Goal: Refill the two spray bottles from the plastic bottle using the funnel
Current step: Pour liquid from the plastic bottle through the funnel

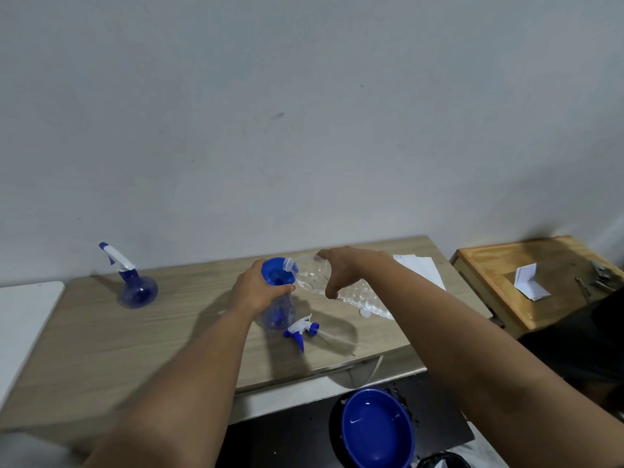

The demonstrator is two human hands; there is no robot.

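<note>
A blue funnel (pixel 275 271) sits in the neck of an open blue spray bottle (pixel 279 314) at the middle of the wooden table (pixel 135 339). My left hand (pixel 254 289) grips the funnel and bottle neck. My right hand (pixel 341 269) holds the clear plastic bottle (pixel 351 293) tilted, its mouth over the funnel. The removed spray head (pixel 300 329) lies on the table in front of the bottle. A small white cap (pixel 364 312) lies beside it. The second spray bottle (pixel 136 287), head on, stands at the far left.
White paper (pixel 422 270) lies at the table's back right. A smaller wooden table (pixel 489 265) with folded paper (pixel 530 280) and metal tools stands to the right. A blue bowl (pixel 374 430) sits on the dark floor below the table's front edge. A white surface (pixel 23 319) borders the left.
</note>
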